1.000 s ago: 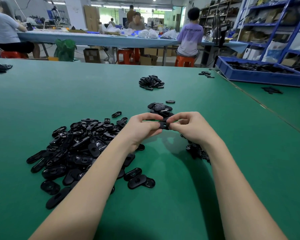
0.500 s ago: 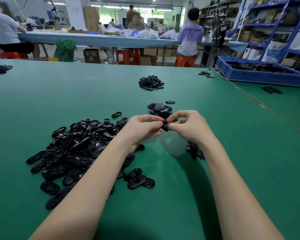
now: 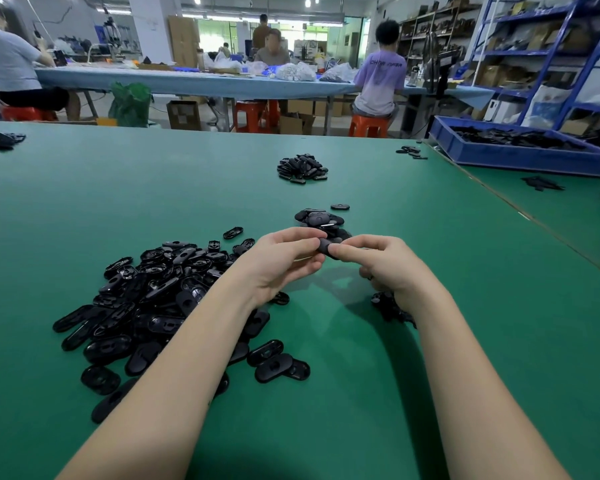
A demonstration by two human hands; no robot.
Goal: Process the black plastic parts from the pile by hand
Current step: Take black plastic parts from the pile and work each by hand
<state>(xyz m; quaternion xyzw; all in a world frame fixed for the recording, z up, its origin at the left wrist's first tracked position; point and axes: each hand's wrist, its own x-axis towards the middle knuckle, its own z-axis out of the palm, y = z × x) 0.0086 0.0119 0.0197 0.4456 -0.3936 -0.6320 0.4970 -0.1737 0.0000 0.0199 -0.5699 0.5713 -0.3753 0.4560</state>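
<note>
While both forearms reach out over the green worktop (image 3: 465, 341), the left hand (image 3: 284, 261) and the right hand (image 3: 385, 261) meet above it and pinch one small black plastic part (image 3: 327, 245) between their fingertips. Its shape is mostly hidden by the fingers. To the left lies the big pile (image 3: 146, 299) of flat oval black parts, partly under the left forearm. Just beyond the hands sits a small heap (image 3: 319, 218), and a few dark scraps (image 3: 388, 306) lie under the right wrist. Farther off rest another heap (image 3: 302, 168) and a blue bin (image 3: 520, 154).
</note>
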